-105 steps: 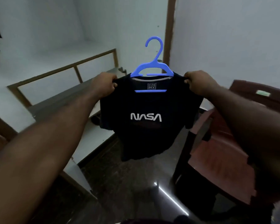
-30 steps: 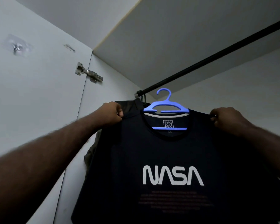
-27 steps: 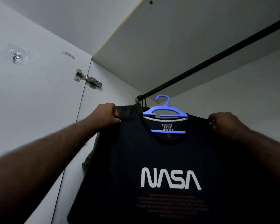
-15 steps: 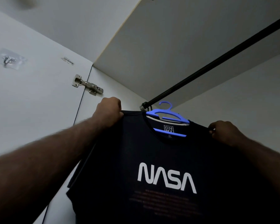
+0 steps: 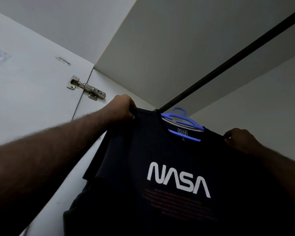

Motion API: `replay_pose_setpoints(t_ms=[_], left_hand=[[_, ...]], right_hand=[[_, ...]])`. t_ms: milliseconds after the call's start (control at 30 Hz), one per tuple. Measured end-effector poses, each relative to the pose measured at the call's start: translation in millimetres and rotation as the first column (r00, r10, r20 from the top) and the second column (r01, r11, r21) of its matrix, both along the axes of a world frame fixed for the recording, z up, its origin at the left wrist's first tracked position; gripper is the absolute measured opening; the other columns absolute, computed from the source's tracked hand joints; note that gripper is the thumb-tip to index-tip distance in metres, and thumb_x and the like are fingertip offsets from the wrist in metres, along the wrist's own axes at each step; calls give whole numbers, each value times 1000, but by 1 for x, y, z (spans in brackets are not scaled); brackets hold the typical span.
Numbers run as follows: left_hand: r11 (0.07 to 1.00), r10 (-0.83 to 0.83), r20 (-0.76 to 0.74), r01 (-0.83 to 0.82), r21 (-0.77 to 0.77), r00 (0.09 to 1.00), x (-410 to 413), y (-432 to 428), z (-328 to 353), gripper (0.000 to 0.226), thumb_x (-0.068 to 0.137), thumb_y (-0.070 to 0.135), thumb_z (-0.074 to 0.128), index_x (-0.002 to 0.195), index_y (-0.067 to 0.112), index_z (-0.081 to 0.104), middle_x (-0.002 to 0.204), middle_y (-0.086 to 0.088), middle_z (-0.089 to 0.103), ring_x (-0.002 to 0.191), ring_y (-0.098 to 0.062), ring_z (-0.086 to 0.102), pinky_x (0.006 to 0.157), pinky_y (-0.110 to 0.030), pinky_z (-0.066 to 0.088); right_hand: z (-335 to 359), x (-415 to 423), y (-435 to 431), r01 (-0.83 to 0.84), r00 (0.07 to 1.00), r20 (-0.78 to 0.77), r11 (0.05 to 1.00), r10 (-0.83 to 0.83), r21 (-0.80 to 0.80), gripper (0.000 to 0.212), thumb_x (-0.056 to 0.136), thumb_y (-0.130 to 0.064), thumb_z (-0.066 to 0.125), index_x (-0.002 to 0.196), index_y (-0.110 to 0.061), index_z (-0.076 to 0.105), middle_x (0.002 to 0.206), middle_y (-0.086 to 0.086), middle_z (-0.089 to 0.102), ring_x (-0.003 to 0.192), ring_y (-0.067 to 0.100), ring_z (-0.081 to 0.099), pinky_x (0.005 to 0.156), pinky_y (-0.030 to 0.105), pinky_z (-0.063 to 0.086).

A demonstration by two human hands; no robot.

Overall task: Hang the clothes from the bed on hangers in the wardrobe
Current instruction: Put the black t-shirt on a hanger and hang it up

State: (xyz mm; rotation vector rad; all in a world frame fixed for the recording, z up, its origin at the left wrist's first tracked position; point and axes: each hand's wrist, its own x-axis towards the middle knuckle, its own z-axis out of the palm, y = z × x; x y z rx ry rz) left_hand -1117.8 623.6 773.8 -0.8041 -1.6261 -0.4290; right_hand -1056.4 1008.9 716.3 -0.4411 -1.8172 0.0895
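Note:
A black NASA T-shirt sits on a blue plastic hanger, held up inside the wardrobe. My left hand pinches the shirt's left shoulder, and my right hand pinches its right shoulder. The hanger's hook is just below and right of the black wardrobe rail, near the rail's left end. I cannot tell whether the hook touches the rail. The shirt is turned so its left shoulder is nearer the rail.
The white wardrobe door stands open at left, joined by a metal hinge. A white shelf panel runs above the rail. The wardrobe's back wall is at right.
I carried the shirt from the room up into the wardrobe. Over the last second the hanger moved up toward the rail's left end and the shirt turned, hiding the dark garment behind it.

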Motion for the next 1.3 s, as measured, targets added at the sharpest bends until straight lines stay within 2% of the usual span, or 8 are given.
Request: replay_pose_setpoints(t_ms=[333, 433, 733, 967, 1067, 1167, 1233, 1300], left_hand=[[995, 98, -100, -95, 41, 990, -14, -10, 28, 36, 76, 2, 72, 112, 8, 71, 113, -16, 69, 107, -30, 62, 93, -32, 48], [991, 135, -119, -134, 17, 984, -16, -25, 24, 36, 77, 3, 75, 113, 7, 72, 111, -13, 71, 109, -28, 62, 92, -27, 45], [992, 124, -134, -125, 3, 983, -20, -41, 9, 36, 76, 8, 80, 111, 9, 73, 110, -11, 72, 107, -23, 64, 90, -22, 43], [996, 87, -175, -85, 14, 981, -12, -33, 1, 34, 78, 13, 79, 112, 10, 72, 111, -10, 71, 111, -24, 60, 94, -27, 44], [997, 59, -135, -53, 47, 989, -12, -34, -3, 36, 79, 15, 79, 114, 10, 71, 113, -10, 70, 111, -24, 60, 91, -24, 43], [975, -164, 8, 160, 157, 987, -14, -36, -12, 54, 75, 20, 83, 123, 11, 61, 116, -10, 63, 105, -24, 62, 90, -32, 52], [929, -311, 150, 267, 258, 939, -11, -38, -21, 65, 71, 22, 86, 126, 12, 52, 114, -12, 59, 100, -25, 63, 79, -36, 56], [911, -379, 305, 293, 291, 874, -3, -43, -28, 60, 73, 20, 85, 123, 5, 55, 109, -18, 65, 96, -29, 67, 69, -34, 56]], right_hand=[[27, -42, -21, -49, 997, -65, 999, 50, 18, 24, 93, -14, 58, 111, -5, 71, 119, 20, 66, 111, 38, 59, 89, 37, 47], [24, -62, -29, -102, 991, -80, 994, 105, 34, 25, 95, -13, 55, 113, -3, 70, 119, 19, 66, 112, 38, 59, 90, 37, 47], [17, -100, -32, -175, 982, -67, 983, 178, 49, 23, 95, -11, 57, 112, -4, 71, 118, 19, 67, 108, 38, 61, 88, 37, 47], [17, -110, -25, -204, 977, -73, 979, 203, -14, 28, 95, -11, 58, 121, -5, 65, 126, 19, 63, 112, 38, 59, 91, 37, 45], [15, -110, -31, -231, 968, -117, 969, 220, -86, 27, 94, -17, 59, 119, -11, 66, 125, 18, 62, 112, 38, 58, 97, 43, 47], [13, -104, -41, -255, 951, -226, 948, 210, -191, 40, 93, -26, 61, 132, -17, 57, 133, 16, 56, 121, 37, 53, 105, 47, 41], [14, -99, -51, -285, 930, -279, 949, 239, -135, 41, 92, -27, 61, 131, -13, 57, 131, 18, 59, 120, 37, 54, 103, 45, 43], [12, -91, -67, -297, 912, -304, 954, 276, -24, 35, 92, -26, 61, 124, -9, 62, 122, 18, 64, 113, 36, 58, 95, 40, 47]])
